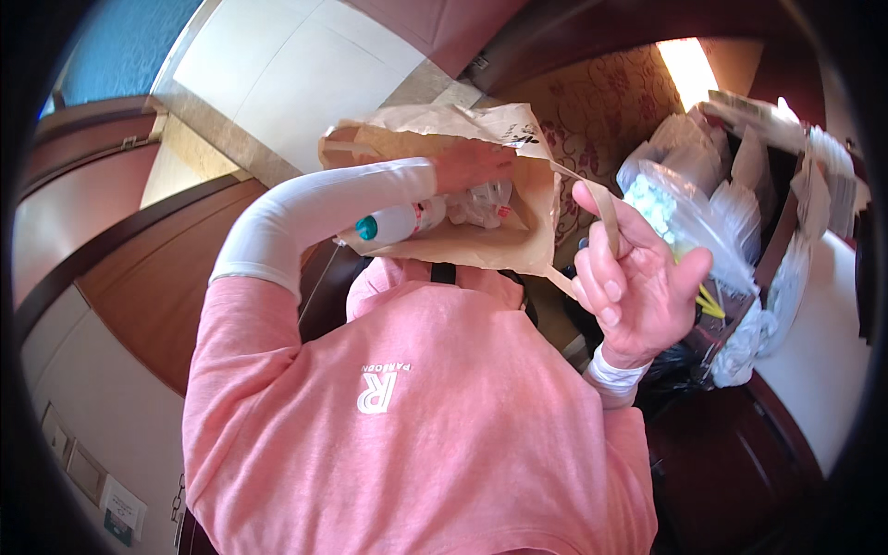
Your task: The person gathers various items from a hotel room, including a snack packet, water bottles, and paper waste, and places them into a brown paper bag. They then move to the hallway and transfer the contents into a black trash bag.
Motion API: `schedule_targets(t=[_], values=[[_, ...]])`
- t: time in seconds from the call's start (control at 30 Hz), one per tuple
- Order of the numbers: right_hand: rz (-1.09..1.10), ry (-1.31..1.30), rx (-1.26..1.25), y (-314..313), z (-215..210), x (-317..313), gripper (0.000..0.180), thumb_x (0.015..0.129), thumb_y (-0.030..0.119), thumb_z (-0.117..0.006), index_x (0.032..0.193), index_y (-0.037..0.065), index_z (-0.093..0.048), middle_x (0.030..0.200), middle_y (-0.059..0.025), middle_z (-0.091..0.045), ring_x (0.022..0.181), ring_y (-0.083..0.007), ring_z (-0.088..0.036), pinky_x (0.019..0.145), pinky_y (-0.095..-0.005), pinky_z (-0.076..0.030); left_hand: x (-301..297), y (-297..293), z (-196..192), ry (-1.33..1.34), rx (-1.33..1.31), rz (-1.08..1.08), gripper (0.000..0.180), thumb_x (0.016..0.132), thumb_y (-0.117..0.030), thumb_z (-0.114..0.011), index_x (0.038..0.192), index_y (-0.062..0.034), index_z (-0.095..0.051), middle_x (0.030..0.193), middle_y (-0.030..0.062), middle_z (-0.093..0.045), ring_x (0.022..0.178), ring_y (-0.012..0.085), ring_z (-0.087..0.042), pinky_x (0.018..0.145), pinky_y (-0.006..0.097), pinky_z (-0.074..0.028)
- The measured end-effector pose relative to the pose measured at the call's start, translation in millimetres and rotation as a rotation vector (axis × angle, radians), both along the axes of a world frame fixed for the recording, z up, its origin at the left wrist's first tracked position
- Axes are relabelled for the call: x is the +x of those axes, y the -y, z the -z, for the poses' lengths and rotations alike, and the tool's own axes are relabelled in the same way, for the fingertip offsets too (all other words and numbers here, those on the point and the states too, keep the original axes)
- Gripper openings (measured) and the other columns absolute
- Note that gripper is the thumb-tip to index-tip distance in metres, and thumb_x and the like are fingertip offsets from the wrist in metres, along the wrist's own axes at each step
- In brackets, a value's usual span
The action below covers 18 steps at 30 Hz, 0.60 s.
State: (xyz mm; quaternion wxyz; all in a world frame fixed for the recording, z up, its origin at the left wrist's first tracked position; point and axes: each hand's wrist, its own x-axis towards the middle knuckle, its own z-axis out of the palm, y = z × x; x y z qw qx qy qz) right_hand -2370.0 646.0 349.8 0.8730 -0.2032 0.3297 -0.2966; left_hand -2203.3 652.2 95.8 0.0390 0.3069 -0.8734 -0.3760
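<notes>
Just left of right grip (638,282): paper bag (535,215).

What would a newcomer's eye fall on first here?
Probably the open brown paper bag at upper centre, with a teal-capped bottle and the left hand in its mouth. Next, the pink shirt filling the lower centre, and the right hand hooking the bag's handle.

Paper, plastic, cloth
We see a matt, creased paper carrier bag (535,211), a smooth plastic bottle (398,223), a glossy plastic bag (714,242), a matt cloth shirt (462,416).
</notes>
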Motion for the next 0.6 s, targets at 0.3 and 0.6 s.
schedule_targets(t=[0.3,0.6], values=[[-0.211,0.094,-0.174,14.7,-16.4,72.8,0.097,0.089,0.056,-0.054,0.141,-0.016,-0.015,0.071,-0.0072,-0.048,0.055,-0.0116,-0.048,0.049,-0.0223,-0.040,70.7,-11.0,60.0,-0.349,-0.249,-0.253,0.047,0.073,-0.002,-0.060,0.118,-0.0103,-0.054,0.124,0.0085,-0.050,0.122,0.0321,-0.044,0.101,0.039,-0.043],[-0.278,-0.023,-0.160,93.7,8.7,82.3,0.089,0.093,0.059,-0.042,0.139,-0.016,-0.024,0.063,0.0013,-0.042,0.046,-0.0044,-0.040,0.042,-0.0163,-0.031,143.8,-16.7,-93.7,-0.744,0.799,-0.772,0.039,0.075,-0.008,-0.067,0.112,-0.0075,-0.056,0.118,0.0097,-0.055,0.115,0.0268,-0.050,0.099,0.038,-0.042]])
